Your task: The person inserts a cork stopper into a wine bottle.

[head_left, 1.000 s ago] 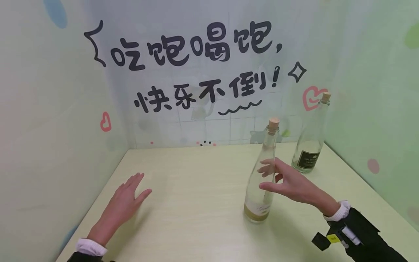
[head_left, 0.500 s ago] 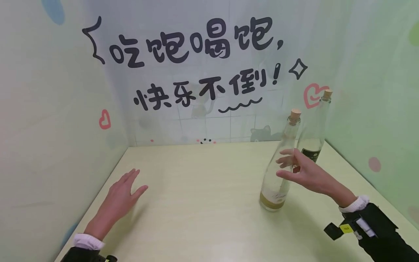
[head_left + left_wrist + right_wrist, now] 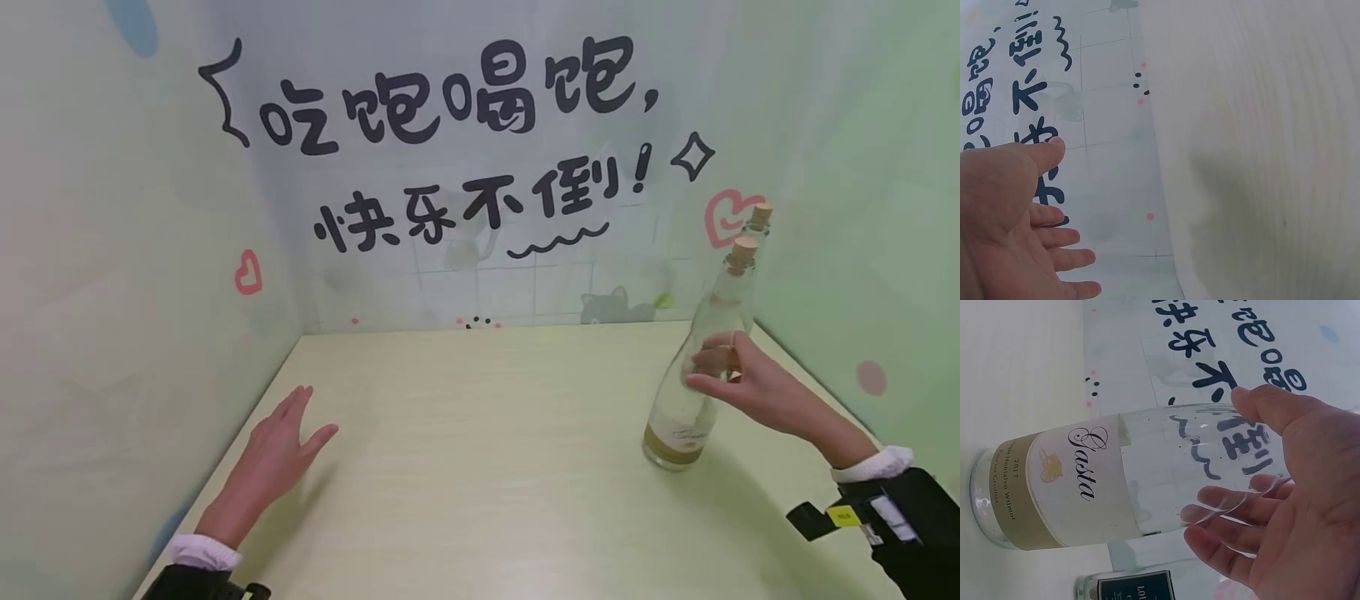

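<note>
A clear glass bottle (image 3: 693, 375) with a cork stopper and a white and gold label stands at the right side of the table. My right hand (image 3: 742, 379) grips its body above the label. The right wrist view shows the thumb on one side of the glass bottle (image 3: 1079, 481) and curled fingers on the other. Behind it is a second corked bottle (image 3: 1138, 587), with a dark label; in the head view the first bottle and my hand hide most of it. My left hand (image 3: 273, 454) hovers over the left part of the table, fingers straight, holding nothing.
The pale wooden table (image 3: 480, 433) is closed in by a back wall (image 3: 450, 300) printed with large dark characters. Side walls stand at left (image 3: 150, 333) and right (image 3: 840, 275), the right one close beyond the bottles.
My right hand has moved right and slightly away with the gripped bottle, which now overlaps the rear bottle. The left hand has shifted only slightly.
</note>
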Tool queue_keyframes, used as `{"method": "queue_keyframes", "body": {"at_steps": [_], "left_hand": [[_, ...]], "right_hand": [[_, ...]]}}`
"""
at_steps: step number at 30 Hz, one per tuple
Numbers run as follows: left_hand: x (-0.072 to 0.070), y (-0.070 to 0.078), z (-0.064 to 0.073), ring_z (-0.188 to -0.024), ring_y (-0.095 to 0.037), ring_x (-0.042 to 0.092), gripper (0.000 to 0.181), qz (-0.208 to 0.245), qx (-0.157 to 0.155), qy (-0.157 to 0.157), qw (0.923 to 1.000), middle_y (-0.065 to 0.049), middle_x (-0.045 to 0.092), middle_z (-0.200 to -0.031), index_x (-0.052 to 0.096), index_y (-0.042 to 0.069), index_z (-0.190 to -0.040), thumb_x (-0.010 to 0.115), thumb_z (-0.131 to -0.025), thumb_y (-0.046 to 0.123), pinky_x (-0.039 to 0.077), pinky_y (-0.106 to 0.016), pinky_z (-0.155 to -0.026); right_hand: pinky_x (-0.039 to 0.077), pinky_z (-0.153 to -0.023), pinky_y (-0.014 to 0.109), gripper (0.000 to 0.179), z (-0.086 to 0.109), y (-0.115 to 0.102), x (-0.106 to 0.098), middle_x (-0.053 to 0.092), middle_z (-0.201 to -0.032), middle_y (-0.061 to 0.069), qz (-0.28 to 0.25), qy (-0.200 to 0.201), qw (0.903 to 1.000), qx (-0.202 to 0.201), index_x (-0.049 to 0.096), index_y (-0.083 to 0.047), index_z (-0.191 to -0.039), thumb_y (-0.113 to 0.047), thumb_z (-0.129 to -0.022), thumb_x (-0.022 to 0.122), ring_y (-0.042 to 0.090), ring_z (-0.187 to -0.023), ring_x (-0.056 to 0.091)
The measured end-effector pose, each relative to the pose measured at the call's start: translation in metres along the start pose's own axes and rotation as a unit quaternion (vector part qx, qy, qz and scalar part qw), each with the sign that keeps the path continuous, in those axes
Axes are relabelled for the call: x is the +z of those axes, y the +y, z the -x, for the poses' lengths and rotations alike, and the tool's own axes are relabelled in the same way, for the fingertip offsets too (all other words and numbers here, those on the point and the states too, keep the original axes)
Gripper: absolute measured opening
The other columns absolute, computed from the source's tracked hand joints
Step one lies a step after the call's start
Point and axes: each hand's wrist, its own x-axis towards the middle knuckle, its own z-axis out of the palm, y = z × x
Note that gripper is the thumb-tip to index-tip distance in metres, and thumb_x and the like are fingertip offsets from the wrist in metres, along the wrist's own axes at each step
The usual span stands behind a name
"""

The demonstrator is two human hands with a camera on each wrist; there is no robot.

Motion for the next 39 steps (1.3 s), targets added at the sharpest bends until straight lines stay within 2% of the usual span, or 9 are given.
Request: {"method": "queue_keyframes", "body": {"at_steps": [6, 11, 15, 22, 25, 29, 32, 35, 39], "left_hand": [[0.003, 0.000, 0.003, -0.128, -0.053, 0.032, 0.084, -0.004, -0.011, 0.000, 0.9999, -0.031, 0.025, -0.149, 0.027, -0.007, -0.148, 0.050, -0.094, 0.053, 0.026, -0.063, -0.100], [0.005, -0.001, 0.005, -0.127, -0.052, 0.034, 0.082, -0.003, -0.005, 0.004, 1.0000, -0.031, 0.026, -0.148, 0.030, -0.007, -0.147, 0.050, -0.094, 0.052, 0.028, -0.063, -0.100], [0.006, -0.002, 0.005, -0.127, -0.052, 0.035, 0.081, -0.004, -0.002, 0.006, 1.0000, -0.031, 0.027, -0.148, 0.030, -0.007, -0.147, 0.051, -0.094, 0.051, 0.029, -0.062, -0.100], [0.006, -0.003, 0.005, -0.126, -0.052, 0.035, 0.080, -0.004, -0.001, 0.012, 0.9999, -0.032, 0.027, -0.147, 0.031, -0.008, -0.146, 0.051, -0.094, 0.050, 0.030, -0.062, -0.099], [0.006, -0.002, 0.005, -0.125, -0.052, 0.036, 0.080, -0.005, 0.000, 0.016, 0.9999, -0.032, 0.028, -0.147, 0.031, -0.008, -0.146, 0.051, -0.094, 0.050, 0.030, -0.062, -0.099], [0.005, -0.002, 0.006, -0.126, -0.052, 0.036, 0.080, -0.003, -0.002, 0.017, 0.9999, -0.032, 0.028, -0.147, 0.031, -0.008, -0.146, 0.052, -0.094, 0.049, 0.030, -0.062, -0.099], [0.005, -0.002, 0.007, -0.125, -0.052, 0.036, 0.080, -0.001, -0.002, 0.015, 0.9999, -0.032, 0.028, -0.147, 0.031, -0.008, -0.146, 0.052, -0.094, 0.050, 0.029, -0.062, -0.099], [0.004, -0.002, 0.007, -0.125, -0.053, 0.035, 0.081, 0.000, -0.003, 0.012, 0.9999, -0.032, 0.027, -0.147, 0.030, -0.008, -0.146, 0.050, -0.094, 0.052, 0.028, -0.063, -0.099], [0.004, -0.003, 0.007, -0.127, -0.052, 0.034, 0.082, 0.003, -0.005, 0.010, 0.9999, -0.031, 0.026, -0.148, 0.029, -0.007, -0.147, 0.050, -0.094, 0.052, 0.028, -0.062, -0.100]], "right_hand": [[0.045, -0.085, 0.051, 0.074, 0.005, 0.018, -0.015, 0.052, -0.128, 0.028, 0.023, 0.008, 0.9994, 0.026, 0.024, 0.009, -0.139, -0.037, -0.094, 0.059, 0.044, -0.118, 0.049], [0.044, -0.086, 0.053, 0.075, 0.011, 0.028, -0.027, 0.049, -0.132, 0.028, 0.037, 0.006, 0.9983, 0.044, 0.022, 0.008, -0.141, -0.040, -0.095, 0.056, 0.044, -0.122, 0.045], [0.047, -0.083, 0.046, 0.072, 0.014, 0.035, -0.034, 0.048, -0.132, 0.030, 0.040, 0.011, 0.9980, 0.046, 0.022, 0.010, -0.140, -0.037, -0.096, 0.055, 0.045, -0.121, 0.045], [0.048, -0.074, 0.024, 0.072, 0.017, 0.047, -0.043, 0.046, -0.133, 0.032, 0.042, 0.022, 0.9972, 0.058, 0.020, 0.011, -0.142, -0.033, -0.097, 0.054, 0.047, -0.121, 0.042], [0.047, -0.078, 0.033, 0.073, 0.019, 0.050, -0.047, 0.044, -0.134, 0.034, 0.041, 0.022, 0.9967, 0.067, 0.018, 0.011, -0.142, -0.035, -0.098, 0.053, 0.049, -0.121, 0.041], [0.038, -0.081, 0.055, 0.076, 0.022, 0.053, -0.051, 0.043, -0.136, 0.034, 0.051, 0.030, 0.9948, 0.082, 0.018, 0.010, -0.144, -0.040, -0.098, 0.051, 0.051, -0.121, 0.040], [0.037, -0.083, 0.061, 0.080, 0.023, 0.055, -0.053, 0.042, -0.136, 0.036, 0.054, 0.035, 0.9935, 0.093, 0.016, 0.012, -0.145, -0.043, -0.097, 0.051, 0.053, -0.121, 0.039], [0.041, -0.083, 0.063, 0.084, 0.023, 0.058, -0.055, 0.039, -0.136, 0.039, 0.051, 0.039, 0.9930, 0.100, 0.013, 0.015, -0.145, -0.042, -0.097, 0.051, 0.056, -0.121, 0.037], [0.038, -0.085, 0.066, 0.087, 0.024, 0.061, -0.056, 0.030, -0.137, 0.043, 0.047, 0.044, 0.9918, 0.111, 0.008, 0.018, -0.145, -0.041, -0.098, 0.050, 0.059, -0.120, 0.033]]}}
